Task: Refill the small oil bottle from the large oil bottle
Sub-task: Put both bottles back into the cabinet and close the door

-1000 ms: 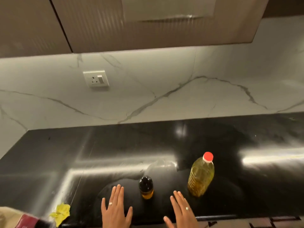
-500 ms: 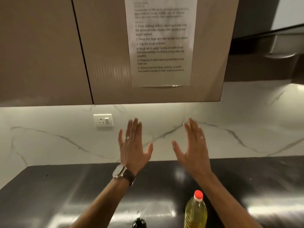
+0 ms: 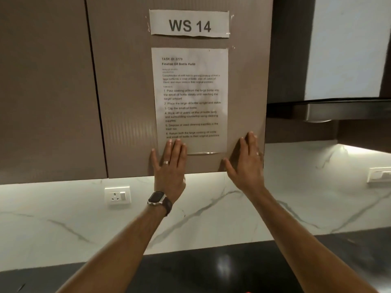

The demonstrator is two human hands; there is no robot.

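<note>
Both hands are raised flat with straight fingers and grip nothing. Her left hand (image 3: 170, 163) lies with its fingertips over the lower left corner of the task sheet (image 3: 191, 98), a ring on one finger and a watch (image 3: 157, 198) on the wrist. The right hand (image 3: 246, 163) is held just right of the sheet, against the lower right part of the cupboard door (image 3: 127, 102); whether its palm actually touches the door cannot be told.

Neither oil bottle can be made out. Only a tiny red sliver (image 3: 248, 292) shows at the near edge of the view, between the forearms, and what it belongs to is cut off.

On the sheet, the heading and numbered steps are readable in part, the small print above them is blurred. A label reading "WS 14" (image 3: 189, 24) is taped above it. Below the cupboard, a white socket (image 3: 117, 195) sits on the marble wall (image 3: 63, 218), and a second fitting (image 3: 379, 175) at far right is cut off by the frame. A strip of dark counter (image 3: 211, 269) runs along the near side, partly covered by both forearms. At upper right a dark hood (image 3: 328, 108) juts out, its shape hard to read.
</note>
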